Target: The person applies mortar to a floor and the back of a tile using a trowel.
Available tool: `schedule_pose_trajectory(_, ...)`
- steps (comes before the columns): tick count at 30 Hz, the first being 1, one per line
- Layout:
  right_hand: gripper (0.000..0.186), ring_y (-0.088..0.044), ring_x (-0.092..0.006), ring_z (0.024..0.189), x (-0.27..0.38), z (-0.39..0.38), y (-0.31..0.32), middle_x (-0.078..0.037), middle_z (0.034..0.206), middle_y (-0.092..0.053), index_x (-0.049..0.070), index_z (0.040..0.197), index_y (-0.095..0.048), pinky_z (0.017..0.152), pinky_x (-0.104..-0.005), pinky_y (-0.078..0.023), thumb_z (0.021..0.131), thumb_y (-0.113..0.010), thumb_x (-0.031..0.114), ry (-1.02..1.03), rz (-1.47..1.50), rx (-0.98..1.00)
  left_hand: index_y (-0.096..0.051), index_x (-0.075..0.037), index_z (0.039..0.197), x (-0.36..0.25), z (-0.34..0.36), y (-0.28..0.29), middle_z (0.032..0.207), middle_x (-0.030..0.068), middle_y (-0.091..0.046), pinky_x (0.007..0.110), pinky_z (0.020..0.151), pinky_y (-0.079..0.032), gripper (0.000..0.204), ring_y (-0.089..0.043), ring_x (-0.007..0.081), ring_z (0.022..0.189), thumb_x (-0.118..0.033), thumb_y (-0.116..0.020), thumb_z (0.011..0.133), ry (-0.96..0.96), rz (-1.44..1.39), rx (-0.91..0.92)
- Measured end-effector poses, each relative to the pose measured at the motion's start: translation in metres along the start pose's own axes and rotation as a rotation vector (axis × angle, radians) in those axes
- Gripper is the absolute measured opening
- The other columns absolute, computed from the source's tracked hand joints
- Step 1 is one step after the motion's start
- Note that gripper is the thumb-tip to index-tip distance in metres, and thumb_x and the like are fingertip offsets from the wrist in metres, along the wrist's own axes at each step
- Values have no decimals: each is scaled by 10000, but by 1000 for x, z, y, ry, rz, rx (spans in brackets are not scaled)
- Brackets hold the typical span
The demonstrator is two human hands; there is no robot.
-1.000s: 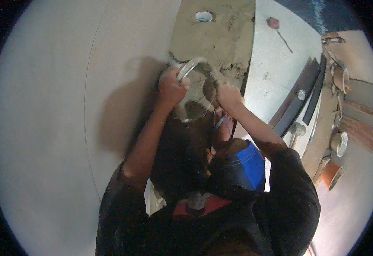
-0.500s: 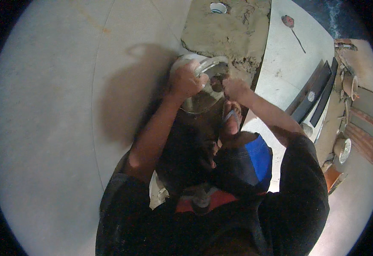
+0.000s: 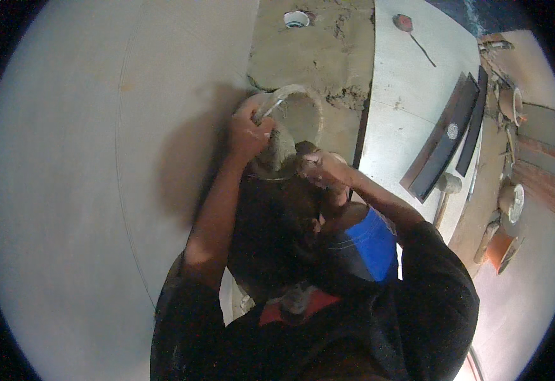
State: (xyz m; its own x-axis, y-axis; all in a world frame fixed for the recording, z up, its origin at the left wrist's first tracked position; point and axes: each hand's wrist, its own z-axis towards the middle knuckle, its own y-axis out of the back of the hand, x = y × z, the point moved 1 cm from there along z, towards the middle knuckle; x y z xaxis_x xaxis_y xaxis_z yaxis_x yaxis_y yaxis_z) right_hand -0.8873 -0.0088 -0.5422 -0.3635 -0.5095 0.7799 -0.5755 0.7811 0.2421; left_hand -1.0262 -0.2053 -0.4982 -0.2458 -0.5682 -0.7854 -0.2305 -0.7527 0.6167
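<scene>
A pale-rimmed round bucket smeared with grey mortar is held tilted in front of me. My left hand is closed around the left side of its rim. Inside lies wet grey mortar. Low at the bucket's right side, my right hand is closed, with a small dark end of something showing at its fingers; its kind cannot be made out. My sandalled foot below is mostly hidden by that hand.
Ahead stretches a strip of rough mortar with a round white pipe opening. A large grey wall rises on the left. On pale tile at right lie a red-headed tool, dark channel strips and a mallet. Beyond sits an orange bowl.
My right hand has moved down and left to the bucket's near right side. The bucket's rim has tipped more into view, while the left hand keeps its grip. The whole view has shifted slightly.
</scene>
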Motion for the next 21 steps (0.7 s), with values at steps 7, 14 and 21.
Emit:
schedule_pose_trajectory(7,287,-548,-108,619,-36,-67,17,-91,731,-608,13,1031,-639,563,-293,-450,794,-635,175,63,341,-335,-549,5,795,21,4,10,720,184,-586,420,641,-467,216,-565,318,631,-176,-654,743,292,7,-83)
schedule_pose_trajectory(14,378,-630,-398,860,-36,-98,69,-195,1013,-638,71,1124,-598,725,-428,-521,770,-634,200,-39,-315,-734,-551,1,763,25,5,9,684,150,-568,412,630,-446,200,-536,290,614,-175,-643,747,336,10,-28)
schedule_pose_trajectory(21,365,-614,-385,846,-83,-34,107,-165,968,-575,74,1179,-528,712,-484,-507,858,-580,240,-287,-600,-937,-560,13,785,24,5,15,727,174,-577,415,662,-447,185,-565,303,677,-156,-623,746,307,20,37)
